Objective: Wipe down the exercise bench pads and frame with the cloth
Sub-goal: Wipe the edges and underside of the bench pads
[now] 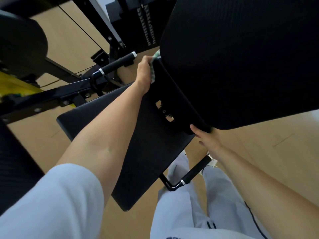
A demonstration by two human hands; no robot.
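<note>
The black seat pad (pixel 148 152) runs from lower centre up to the tilted black back pad (pixel 241 57) at the upper right. My left hand (pixel 144 73) presses a pale green cloth (pixel 153 68) against the far side edge of the back pad's lower end, fingers closed around the cloth. My right hand (pixel 207 140) grips the near lower corner of the back pad, fingers tucked under its edge. A gap between the pads shows a bracket with bolts (pixel 164 112).
Black frame bars (pixel 57 94) and a foam-grip handle (pixel 117 63) lie to the left of the bench. A second grip handle (pixel 195 169) sticks out below my right hand. A weight stack (pixel 148 26) stands at the top. My grey-trousered legs (pixel 198 204) stand on the tan floor.
</note>
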